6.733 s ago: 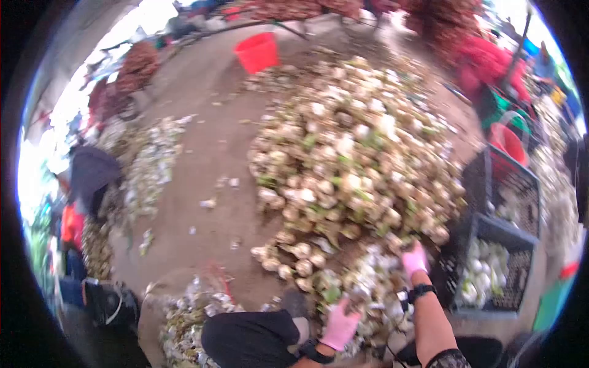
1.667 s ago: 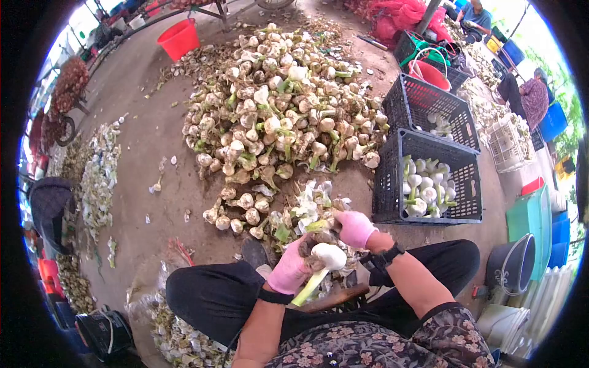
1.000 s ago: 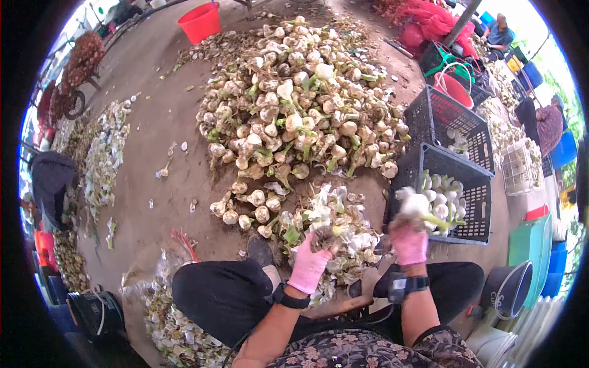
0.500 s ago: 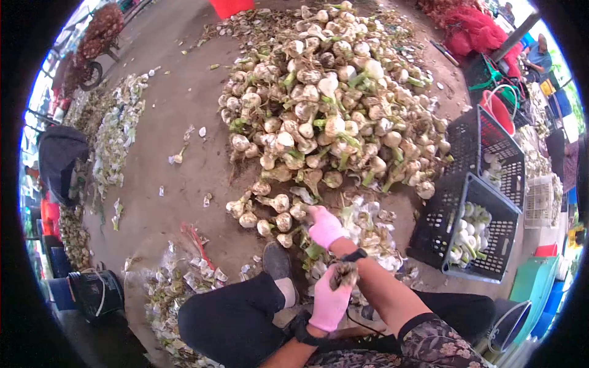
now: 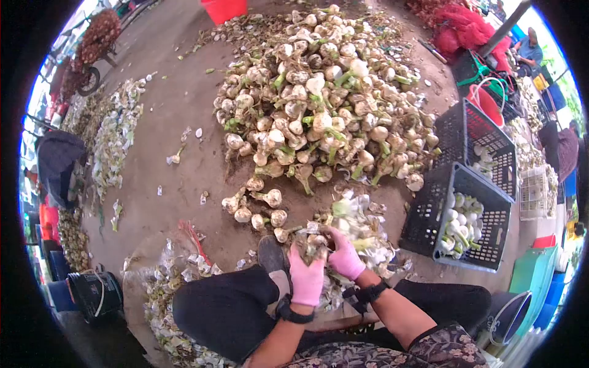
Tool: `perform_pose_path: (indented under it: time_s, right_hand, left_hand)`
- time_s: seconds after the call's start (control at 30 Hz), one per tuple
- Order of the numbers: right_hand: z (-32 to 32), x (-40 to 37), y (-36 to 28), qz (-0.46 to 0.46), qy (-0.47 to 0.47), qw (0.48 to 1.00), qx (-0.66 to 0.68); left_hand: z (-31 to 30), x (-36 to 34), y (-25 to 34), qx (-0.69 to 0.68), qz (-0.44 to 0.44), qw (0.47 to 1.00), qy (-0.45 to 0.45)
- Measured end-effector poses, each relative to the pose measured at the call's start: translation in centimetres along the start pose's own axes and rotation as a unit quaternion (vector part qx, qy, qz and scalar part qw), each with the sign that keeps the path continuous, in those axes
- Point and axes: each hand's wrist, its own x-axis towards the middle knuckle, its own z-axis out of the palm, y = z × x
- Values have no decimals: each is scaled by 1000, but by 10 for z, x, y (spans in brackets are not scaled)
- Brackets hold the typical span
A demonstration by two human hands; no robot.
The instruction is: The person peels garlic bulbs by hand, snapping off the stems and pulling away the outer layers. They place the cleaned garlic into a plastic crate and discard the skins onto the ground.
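Observation:
My left hand, in a pink glove, is closed around a garlic bulb with brownish, dirty skin, held low in front of my knees. From the right, my pink-gloved right hand meets it, thumb and fingers bent against the garlic; the exact grip is partly hidden. Just beyond lies a small group of garlic bulbs with cut stems on the ground. Behind that rises a large heap of unpeeled garlic. Loose peeled skins are piled just past my right hand.
At right, a black crate contains whiter, cleaned garlic, and a second black crate stands behind it. A red bucket is farther back. Skins litter the ground left of my leg. A dark bucket stands left.
My right hand has drawn back from the small group of bulbs to meet my left hand. The left hand has moved forward and left. A bulb at the group's right side is gone.

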Motion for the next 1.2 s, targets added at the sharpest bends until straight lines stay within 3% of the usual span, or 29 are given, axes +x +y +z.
perform_pose_path:
  time_s: [0.03, 0.1, 0.17, 0.23, 0.3, 0.33, 0.37, 0.43, 0.47, 0.5, 0.57, 0.7, 0.83, 0.9, 1.0, 1.07, 1.1, 1.13, 1.17, 1.2]
  right_hand:
    - [-5, -17, -32, -14, 6, 1000, -16]
    - [-11, -41, -53, -77, 20, 995, -52]
    - [-19, -57, -74, -68, 2, 997, -24]
    - [-27, -66, -67, -20, 26, 985, 168]
    - [-35, -69, -65, 44, 114, 923, 364]
    - [-33, -67, -64, -31, 137, 871, 471]
    - [-38, -73, -63, -17, 150, 861, 486]
    - [-32, -76, -75, -19, 133, 908, 396]
    - [-33, -76, -74, -6, 90, 942, 324]
    - [-28, -75, -74, -10, 87, 950, 301]
    - [-15, -69, -75, -103, 117, 960, 235]
    - [-4, -67, -88, -58, 147, 949, 274]
    - [-12, -69, -87, -40, 139, 971, 189]
    - [-17, -71, -81, -32, 129, 982, 136]
    - [-18, -69, -46, -71, 163, 969, 174]
    - [-21, -64, -30, -156, 227, 960, 47]
    - [-24, -66, -30, -156, 229, 960, 49]
    - [-29, -69, -32, -131, 211, 968, 24]
    - [-31, -72, -42, -106, 192, 976, -1]
    - [-33, -75, -57, -106, 193, 975, 0]
  left_hand:
    - [4, 2, -7, -120, -29, 992, -37]
    - [4, -8, 25, -174, -92, 975, -101]
    - [2, -12, 42, -146, -73, 977, -140]
    - [0, -17, 51, -119, -56, 975, -178]
    - [-1, -21, 57, -389, -170, 886, -185]
    - [-2, -27, 67, -345, -134, 912, -179]
    - [-2, -28, 63, -347, -132, 911, -182]
    - [-2, -26, 50, -195, 61, 953, -224]
    - [-3, -39, 71, -120, 100, 965, -208]
    - [-4, -43, 72, -123, 100, 965, -209]
    - [-7, -45, 72, 124, 285, 941, -133]
    - [-8, -45, 69, 131, 293, 941, -102]
    - [-12, -34, 52, 119, 284, 946, -105]
    - [-10, -33, 61, 42, 202, 968, -143]
    - [-12, -40, 79, 22, 168, 967, -189]
    - [-12, -39, 78, -5, 142, 964, -224]
    - [-14, -35, 72, -216, -30, 954, -206]
    - [-14, -33, 65, -411, -201, 873, -172]
    - [-14, -31, 59, -409, -201, 873, -172]
    - [-13, -29, 52, -358, -121, 903, -205]
